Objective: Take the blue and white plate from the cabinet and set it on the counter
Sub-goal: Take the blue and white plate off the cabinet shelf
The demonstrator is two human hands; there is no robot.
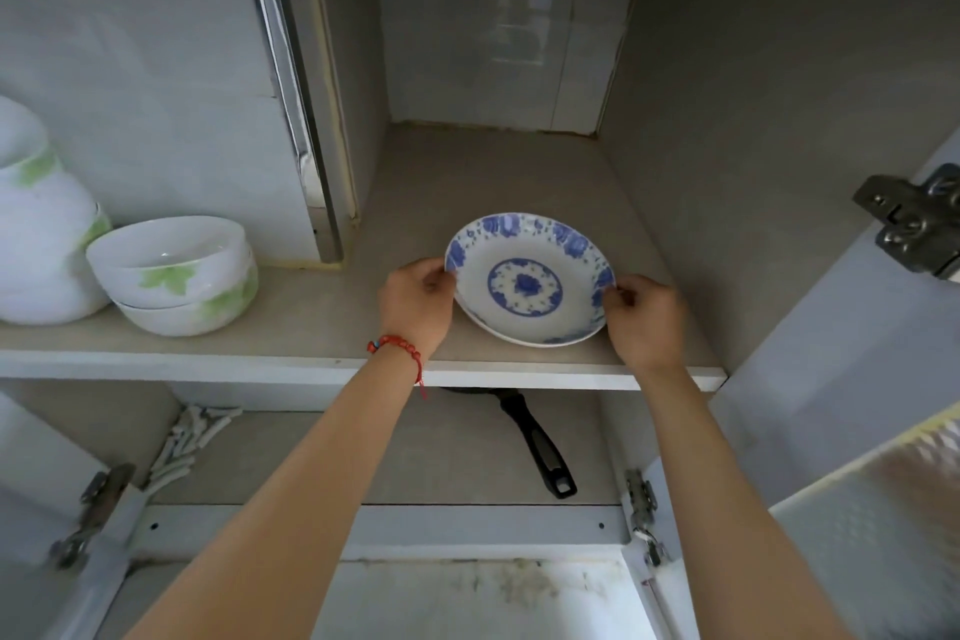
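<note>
The blue and white plate is on the upper cabinet shelf, near its front edge, tilted slightly up toward me. It seems to rest on a second plate whose rim shows beneath it. My left hand, with a red bead bracelet on the wrist, pinches the plate's left rim. On the opposite rim my right hand grips it. Both arms reach up into the open cabinet.
Stacked white bowls with green leaf print and a taller white stack stand at the shelf's left. A black pan handle lies on the lower shelf. The open cabinet door with its hinge hangs at right.
</note>
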